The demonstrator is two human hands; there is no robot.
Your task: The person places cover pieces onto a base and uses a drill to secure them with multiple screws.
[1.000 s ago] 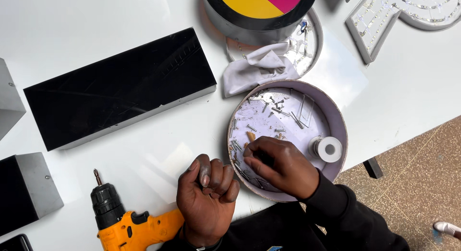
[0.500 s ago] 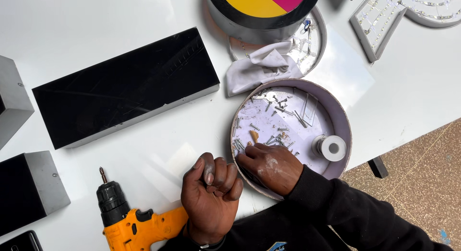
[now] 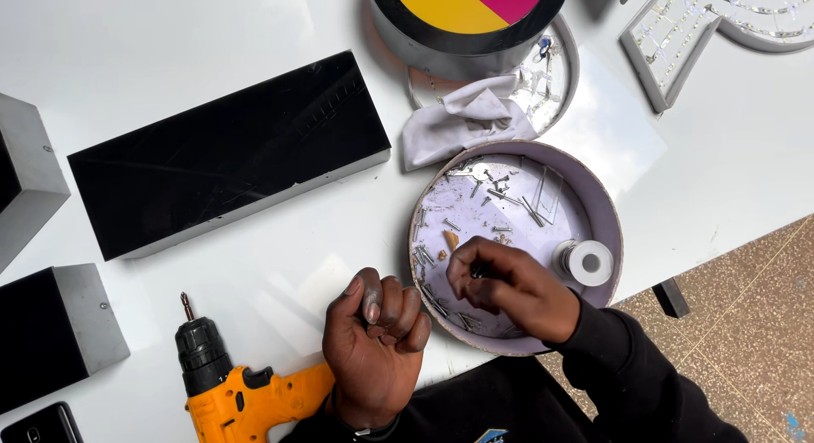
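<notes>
My right hand (image 3: 513,292) is inside a shallow round lilac tray (image 3: 607,212), fingertips pinched together on what looks like a small dark screw. Several loose screws (image 3: 500,190) lie scattered across the tray floor, and a white tape roll (image 3: 586,262) stands at its right side. My left hand (image 3: 377,341) rests on the white table just left of the tray as a closed fist; whether anything is inside it is hidden. A yellow and black cordless drill (image 3: 246,398) lies next to the left wrist, its bit pointing away from me.
A long black-faced box (image 3: 229,150) lies at centre left, with two grey-sided boxes (image 3: 25,172) (image 3: 55,333) at the left edge and a phone (image 3: 42,424). A white cloth (image 3: 458,121), a round yellow-pink sign (image 3: 471,6) and a lit letter shell (image 3: 704,23) lie beyond. The table edge (image 3: 712,239) drops to brown floor.
My right hand has stayed in the tray, its fingers drawing into a pinch over the screws. The left fist and the drill have not moved; the camera shifted slightly.
</notes>
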